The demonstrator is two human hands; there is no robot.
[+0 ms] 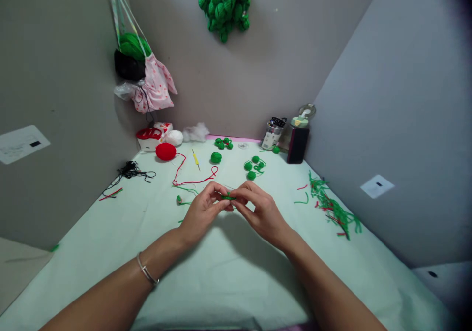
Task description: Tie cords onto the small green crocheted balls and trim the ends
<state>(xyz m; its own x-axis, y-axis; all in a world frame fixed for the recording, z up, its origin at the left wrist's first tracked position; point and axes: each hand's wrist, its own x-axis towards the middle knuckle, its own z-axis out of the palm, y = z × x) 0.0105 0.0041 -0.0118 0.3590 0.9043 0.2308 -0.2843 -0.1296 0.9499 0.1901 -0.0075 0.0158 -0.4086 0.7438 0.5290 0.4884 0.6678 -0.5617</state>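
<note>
- The left hand (207,206) and the right hand (260,207) meet over the middle of the worktop (228,282), both pinching a small green yarn piece (228,197) between their fingertips.
- The yarn piece sits between the two hands, partly hidden by fingers, so its exact shape cannot be told.
- A silvery bangle (147,269) circles the left wrist.
- Just left of the left hand lies a small green knitted bit (179,199), near loose green strands.
- Beyond the hands, a red strand (195,181) winds across the cloth near a red yarn ball (165,151).
- A yellow-handled hook (195,159) lies between that ball and a green yarn ball (216,158).
- Small green balls (251,175) lie in a loose group beyond the right hand.
- Toward the right edge, green and red yarn clippings (334,208) are heaped; at the left edge is a black yarn tangle (132,170).
- At the back right, a dark phone (298,145) stands upright before a bottle (299,121), beside a container of pens (272,136).
</note>
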